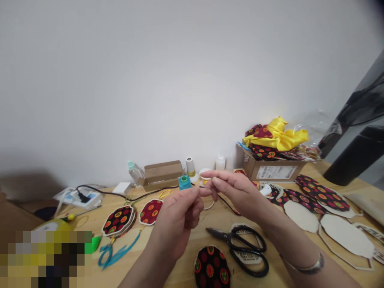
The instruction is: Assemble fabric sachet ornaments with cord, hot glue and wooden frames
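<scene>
My left hand (183, 218) is raised over the middle of the table, thumb and index finger pinched together. Close against its fingertips is my right hand (235, 190), its thumb pressed toward the curled fingers and its index finger reaching left. Whatever the fingers hold, if anything, is too fine to make out. Just behind them stands a spool of turquoise thread (184, 183). Below my hands lie black-handled scissors (238, 242), half over a pale openwork wooden piece, and a dark patterned fabric piece (211, 268). Left of my left hand is a red patterned pendant (150, 212) with a yellow loop.
Stacked dark patterned pendants (118, 221) with a turquoise tassel (120, 254) lie left. A cardboard box (273, 168) of fabric stands back right, near pale wooden plates (346, 234) and a black cylinder (355, 156). A power strip (82, 199) with a cable sits back left.
</scene>
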Available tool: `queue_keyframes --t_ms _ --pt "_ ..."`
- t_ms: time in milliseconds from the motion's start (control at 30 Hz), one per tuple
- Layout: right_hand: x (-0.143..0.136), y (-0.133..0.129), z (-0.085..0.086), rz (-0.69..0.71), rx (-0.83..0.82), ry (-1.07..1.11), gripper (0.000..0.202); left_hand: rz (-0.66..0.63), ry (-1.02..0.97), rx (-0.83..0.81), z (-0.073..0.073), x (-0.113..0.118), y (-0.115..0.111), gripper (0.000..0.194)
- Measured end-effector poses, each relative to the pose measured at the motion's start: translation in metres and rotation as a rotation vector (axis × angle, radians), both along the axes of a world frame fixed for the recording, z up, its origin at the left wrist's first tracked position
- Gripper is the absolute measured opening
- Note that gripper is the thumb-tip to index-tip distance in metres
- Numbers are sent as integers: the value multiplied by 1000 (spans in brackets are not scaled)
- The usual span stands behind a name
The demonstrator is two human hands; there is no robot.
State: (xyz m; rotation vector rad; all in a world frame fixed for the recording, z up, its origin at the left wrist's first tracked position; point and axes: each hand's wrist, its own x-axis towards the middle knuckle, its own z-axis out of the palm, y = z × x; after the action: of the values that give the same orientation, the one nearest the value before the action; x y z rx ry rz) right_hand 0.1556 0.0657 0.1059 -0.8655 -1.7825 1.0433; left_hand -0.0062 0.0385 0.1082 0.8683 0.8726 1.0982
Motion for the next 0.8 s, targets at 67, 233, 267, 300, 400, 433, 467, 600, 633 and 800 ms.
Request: queue_keyframes --t_ms 67,233,267,300,400,433,467,600,633,800 --pt "1 1 0 -29 -5 -2 35 -6 -27 -38 3 1 -1 38" --pt "-1 6 -6 -80 -9 78 38 -32 -105 -99 9 1 -1 51" --pt "-2 7 -8 -124 -5 106 39 -29 -120 -107 9 1 -1 53" --pt "-3 8 -9 -180 5 129 41 -22 -134 -112 9 1 -1 54" --pt "-2 10 -9 -340 49 138 33 6 -151 -109 8 0 -1 59" --pt "-1 10 -8 -363 52 103 25 12 -150 -105 8 -1 -1 60" --pt "1 10 -7 -372 59 62 20 17 -147 -100 8 -2 -1 61" --pt "3 12 -5 -433 212 -68 18 38 -141 -70 13 -6 1 64" --pt "3 12 -6 -436 245 -89 15 42 -143 -63 14 -7 1 64" --pt "-16 21 -12 -157 199 -296 60 59 -155 -58 19 -13 -1 65"
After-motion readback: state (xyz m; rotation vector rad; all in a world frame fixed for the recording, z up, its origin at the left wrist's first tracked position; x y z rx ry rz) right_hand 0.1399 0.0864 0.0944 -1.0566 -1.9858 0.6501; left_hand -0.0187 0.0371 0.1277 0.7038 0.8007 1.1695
